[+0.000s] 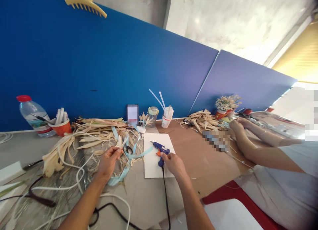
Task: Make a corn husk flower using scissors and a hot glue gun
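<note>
My left hand (108,160) pinches a small pale strip of dried husk (120,142), which points up from the fingertips. My right hand (176,164) has its thumb and fingers on the rear of a blue glue gun (160,147) with an orange trigger. The gun's nozzle points left, over a white sheet (151,168), and its black cord (166,197) runs down toward me. Whether the gun rests on the sheet or is slightly lifted, I cannot tell. Beside my left hand lie black-handled scissors (128,150) and a light blue ribbon (139,154).
Dried husks (99,124) and white cables (80,175) cover the left side. A water bottle (36,115), an orange cup (62,126), a phone (132,114), a lidded jar (152,117) and a cup of glue sticks (167,120) line the blue partition (124,58). A co-worker's arms (250,137) reach in at right.
</note>
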